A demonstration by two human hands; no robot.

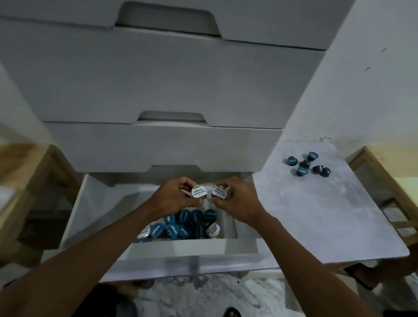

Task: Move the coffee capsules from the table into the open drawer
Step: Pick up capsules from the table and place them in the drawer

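Pinching capsules (198, 192), left grip (175, 193), right grip (237, 201) (apiece)

The brand "excelso" is seen printed in blue on the white-lidded capsule (198, 192) held in the left hand (173, 195), with a smaller line beneath it, apparently "ROBUSTA GOLD". The same wording is carried by the second white-lidded capsule (220, 191) in the right hand (238, 201). "excelso" is repeated on the blue capsules in the drawer (174, 229) — the lettering on the blue capsules on the counter (302, 171) cannot be read.
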